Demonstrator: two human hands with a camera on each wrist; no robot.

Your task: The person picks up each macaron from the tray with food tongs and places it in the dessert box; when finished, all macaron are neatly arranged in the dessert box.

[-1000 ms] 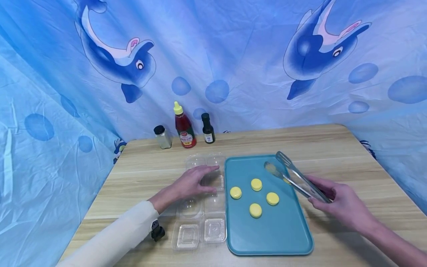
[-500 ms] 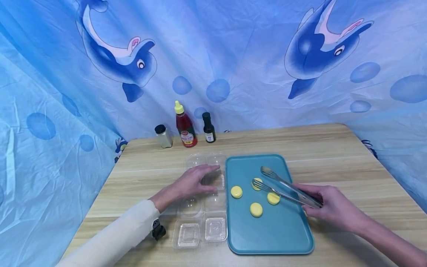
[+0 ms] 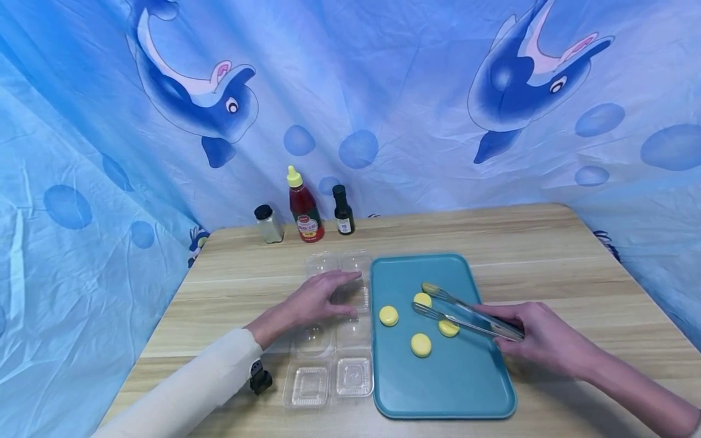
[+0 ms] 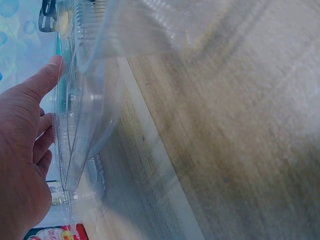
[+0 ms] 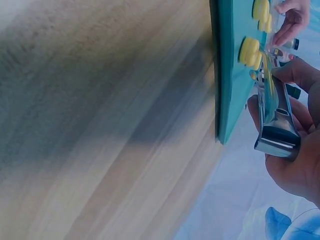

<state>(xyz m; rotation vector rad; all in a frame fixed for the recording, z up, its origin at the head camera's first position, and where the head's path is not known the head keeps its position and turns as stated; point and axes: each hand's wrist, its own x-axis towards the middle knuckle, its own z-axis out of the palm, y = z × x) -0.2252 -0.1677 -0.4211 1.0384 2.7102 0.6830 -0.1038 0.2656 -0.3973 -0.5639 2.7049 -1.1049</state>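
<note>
My right hand [image 3: 547, 337] grips metal tongs [image 3: 475, 326] by their handle end, over the right edge of a teal tray [image 3: 443, 389]. Their spread tips lie on either side of the far yellow macaron [image 3: 422, 299]; whether they touch it I cannot tell. Other yellow macarons lie at the left [image 3: 389, 316], in front [image 3: 421, 345] and on the right [image 3: 448, 328], the last partly behind a tong arm. My left hand [image 3: 314, 299], fingers spread and loosely extended, touches clear plastic boxes [image 3: 353, 374] left of the tray. In the left wrist view, a fingertip meets the plastic edge [image 4: 62, 70].
At the back left stand a black-capped shaker jar [image 3: 269, 226], a red sauce bottle [image 3: 305, 213] with a yellow cap, and a small dark bottle [image 3: 343, 213]. A blue dolphin-print curtain [image 3: 405, 109] hangs behind the wooden table [image 3: 547, 255].
The right hand has moved left with the tongs, whose tips went from the tray's far right corner down to either side of the far macaron. The left hand stays in place.
</note>
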